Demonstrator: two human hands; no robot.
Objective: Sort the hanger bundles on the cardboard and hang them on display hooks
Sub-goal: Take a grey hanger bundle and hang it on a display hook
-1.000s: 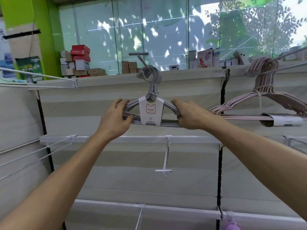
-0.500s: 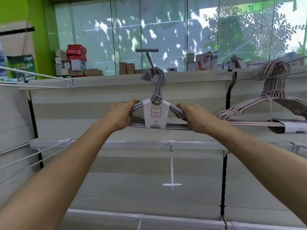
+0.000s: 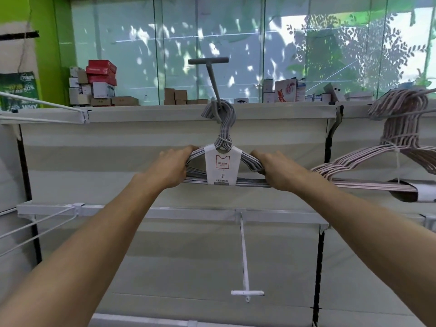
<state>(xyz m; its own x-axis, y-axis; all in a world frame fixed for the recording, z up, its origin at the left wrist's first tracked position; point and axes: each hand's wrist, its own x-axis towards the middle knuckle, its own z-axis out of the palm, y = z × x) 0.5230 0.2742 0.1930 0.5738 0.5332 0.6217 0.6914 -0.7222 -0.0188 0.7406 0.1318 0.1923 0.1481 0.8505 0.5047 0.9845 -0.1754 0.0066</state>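
A bundle of grey hangers [image 3: 223, 166] with a white paper label hangs by its hooks on the top display hook [image 3: 213, 81], a grey T-ended prong. My left hand [image 3: 173, 167] grips the bundle's left shoulder. At the right shoulder, my right hand [image 3: 274, 169] holds the other end with curled fingers. A second bundle of pink hangers [image 3: 377, 161] hangs on another hook at the right. The cardboard is out of view.
A white T-ended hook [image 3: 244, 256] juts from the lower rail [image 3: 165, 212]. White wire prongs [image 3: 40, 105] stick out at the left. Boxes [image 3: 99, 83] are stacked on the ledge behind the shelf by the glass wall.
The grey bundle's hooks have slid further back along the top prong toward the shelf wall. Both hands keep their grip on the bundle's shoulders.
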